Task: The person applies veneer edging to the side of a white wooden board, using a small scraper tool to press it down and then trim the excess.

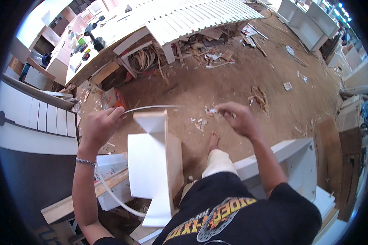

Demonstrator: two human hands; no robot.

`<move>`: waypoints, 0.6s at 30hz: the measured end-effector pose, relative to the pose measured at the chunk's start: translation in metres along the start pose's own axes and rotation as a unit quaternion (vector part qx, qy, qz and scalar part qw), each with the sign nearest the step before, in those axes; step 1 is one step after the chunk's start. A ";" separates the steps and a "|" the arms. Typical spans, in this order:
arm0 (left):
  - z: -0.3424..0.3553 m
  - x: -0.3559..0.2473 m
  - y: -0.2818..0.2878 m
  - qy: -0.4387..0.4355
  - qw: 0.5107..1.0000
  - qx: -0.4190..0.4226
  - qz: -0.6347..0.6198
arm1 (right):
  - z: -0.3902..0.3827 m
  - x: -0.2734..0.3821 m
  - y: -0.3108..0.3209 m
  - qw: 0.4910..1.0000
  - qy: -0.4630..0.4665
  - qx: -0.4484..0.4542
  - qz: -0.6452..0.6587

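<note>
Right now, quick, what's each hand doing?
Left hand: closed, holding a thin white strip.
Right hand: partly curled; whether it holds anything can't be told.

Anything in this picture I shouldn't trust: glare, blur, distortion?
Head view: glare washes out much of the white worktop; the thin pale strip fades into blur toward the right hand, itself slightly soft; fisheye bends straight edges near the dark rim.

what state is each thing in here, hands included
pale strip: bowed
left hand: closed on the strip
right hand: curled; grip unclear from blur
white box at lower right: open, inside showing
drill: on the bench, unheld
strips under the bench: coiled
foot: bare
</note>
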State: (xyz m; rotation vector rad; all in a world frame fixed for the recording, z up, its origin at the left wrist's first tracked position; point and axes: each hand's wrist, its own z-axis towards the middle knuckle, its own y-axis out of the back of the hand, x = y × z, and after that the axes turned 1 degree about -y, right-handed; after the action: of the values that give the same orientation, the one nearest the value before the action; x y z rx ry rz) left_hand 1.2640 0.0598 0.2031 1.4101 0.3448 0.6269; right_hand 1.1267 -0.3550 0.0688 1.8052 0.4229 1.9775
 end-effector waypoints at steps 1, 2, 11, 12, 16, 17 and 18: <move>0.031 0.000 -0.005 0.042 0.997 0.019 -0.064 | 0.013 -0.015 0.008 0.999 -0.042 0.011 0.028; 0.063 -0.007 -0.008 0.084 0.988 0.038 -0.128 | 0.033 -0.037 0.013 0.993 -0.037 -0.044 0.106; 0.268 -0.130 -0.003 0.087 0.641 0.422 -0.636 | 0.138 -0.147 0.178 0.932 0.051 -0.286 -0.218; 0.293 -0.148 -0.001 0.141 0.514 0.477 -0.699 | 0.147 -0.151 0.191 0.929 0.014 -0.300 -0.215; 0.374 -0.178 -0.021 0.099 0.362 0.420 -0.826 | 0.168 -0.176 0.237 0.912 -0.103 -0.374 -0.133; 0.396 -0.178 -0.032 0.100 0.349 0.406 -0.838 | 0.172 -0.183 0.248 0.906 -0.121 -0.394 -0.094; 0.417 -0.178 -0.044 0.095 0.338 0.396 -0.849 | 0.177 -0.190 0.256 0.880 -0.178 -0.441 -0.009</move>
State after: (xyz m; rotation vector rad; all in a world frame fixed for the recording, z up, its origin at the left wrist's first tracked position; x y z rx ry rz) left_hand 1.3713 -0.3826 0.1972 0.9280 2.1350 -1.3984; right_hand 1.2870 -0.6818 0.0508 1.4537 -0.5109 1.3884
